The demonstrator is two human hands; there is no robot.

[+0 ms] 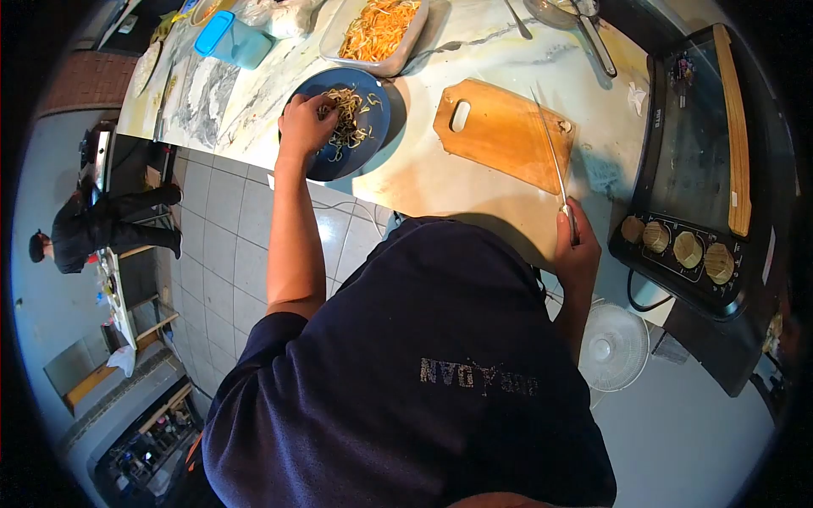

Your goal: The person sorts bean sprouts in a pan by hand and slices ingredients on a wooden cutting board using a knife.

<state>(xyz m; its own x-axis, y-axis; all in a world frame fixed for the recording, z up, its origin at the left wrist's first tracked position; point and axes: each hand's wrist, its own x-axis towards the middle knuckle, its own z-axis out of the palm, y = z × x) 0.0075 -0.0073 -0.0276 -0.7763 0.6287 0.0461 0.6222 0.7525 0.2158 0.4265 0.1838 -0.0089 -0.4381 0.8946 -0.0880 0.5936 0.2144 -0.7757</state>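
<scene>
My left hand [306,127] is over the dark blue bowl [379,97], its fingers curled down into the thin, brownish bean sprouts [351,127]. The fingertips are partly hidden among the strands. My right hand [578,244] is wrapped round the handle of a long knife [549,142]. The blade points away from me and lies across the right end of a wooden cutting board [491,140] with a slot handle. A small pale scrap [565,126] is on the board beside the blade.
Behind the bowl stands a container of shredded orange vegetables [378,32], with a blue-lidded container [233,41] to its left. A pan handle [598,49] lies at the back right. A toaster oven [690,161] borders the right side. A fan [614,345] stands below; another person [93,222] is at left.
</scene>
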